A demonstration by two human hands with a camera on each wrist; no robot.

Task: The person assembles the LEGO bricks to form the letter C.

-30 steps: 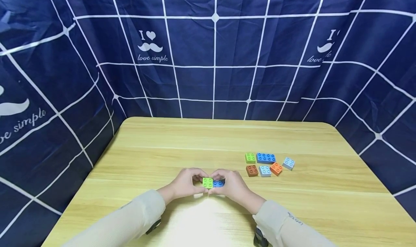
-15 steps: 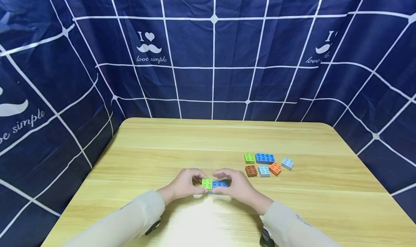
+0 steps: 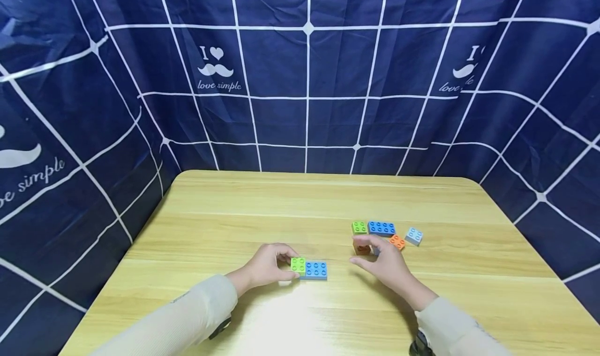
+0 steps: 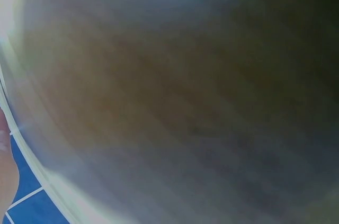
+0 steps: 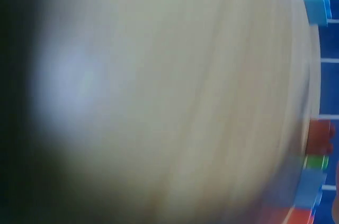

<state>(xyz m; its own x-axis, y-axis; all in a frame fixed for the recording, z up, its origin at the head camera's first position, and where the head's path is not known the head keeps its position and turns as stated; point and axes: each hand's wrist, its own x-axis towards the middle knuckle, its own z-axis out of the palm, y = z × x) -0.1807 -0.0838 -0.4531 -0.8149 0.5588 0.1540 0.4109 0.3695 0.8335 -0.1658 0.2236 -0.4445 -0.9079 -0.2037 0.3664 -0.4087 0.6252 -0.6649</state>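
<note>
In the head view my left hand [image 3: 269,264] pinches a lime green toy building brick [image 3: 298,265] between thumb and fingers. That brick sits on the left end of a longer blue brick [image 3: 316,270], whose other studs are bare. Farther right, my right hand [image 3: 391,266] has thumb and fingers spread apart, holding nothing. Its fingertips are right by a brown brick [image 3: 361,250], and its fingers mostly cover a light blue brick. The right wrist view catches the brown brick [image 5: 319,136] at its right edge. Blur fills most of the left wrist view.
Behind the right hand lie a second lime brick [image 3: 359,227] and a long blue brick [image 3: 382,228]. An orange brick [image 3: 397,241] and another light blue brick [image 3: 414,236] are to their right. A navy curtain [image 3: 281,116] surrounds the wooden table [image 3: 244,205].
My right hand has let go of the blue brick and moved right to the loose bricks. The left hand stays on the green brick, and more of the blue brick shows.
</note>
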